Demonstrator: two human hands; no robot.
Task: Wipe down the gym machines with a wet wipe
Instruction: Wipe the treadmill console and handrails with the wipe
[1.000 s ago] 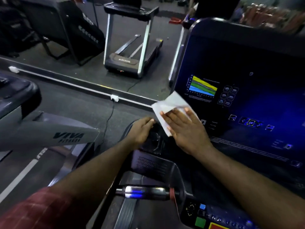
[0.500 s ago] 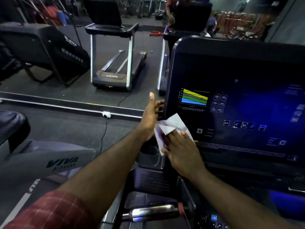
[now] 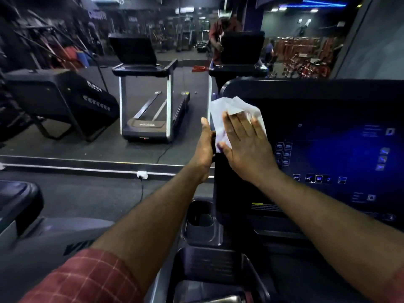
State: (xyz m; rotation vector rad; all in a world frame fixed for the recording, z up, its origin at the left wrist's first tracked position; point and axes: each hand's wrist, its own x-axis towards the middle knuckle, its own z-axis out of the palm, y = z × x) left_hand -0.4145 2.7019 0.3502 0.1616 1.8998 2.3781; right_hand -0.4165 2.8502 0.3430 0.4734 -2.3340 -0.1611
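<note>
A white wet wipe [image 3: 227,110] lies flat against the upper left part of the treadmill's dark console screen [image 3: 328,136]. My right hand [image 3: 247,147] presses the wipe onto the screen with straight, spread fingers. My left hand [image 3: 204,149] grips the screen's left edge, thumb pointing up, fingers curled behind the edge and mostly hidden. The screen glows blue with small icons on its right half.
A cup holder [image 3: 202,219] sits below the screen's left corner. A wall mirror ahead reflects another treadmill [image 3: 150,110], a black slanted machine [image 3: 61,99] and a person in red [image 3: 220,33]. A grey machine arm [image 3: 54,235] lies at the lower left.
My right hand has slid the wipe up the screen's left side to near its top corner. My left hand left the cup holder area and took hold of the screen's left edge.
</note>
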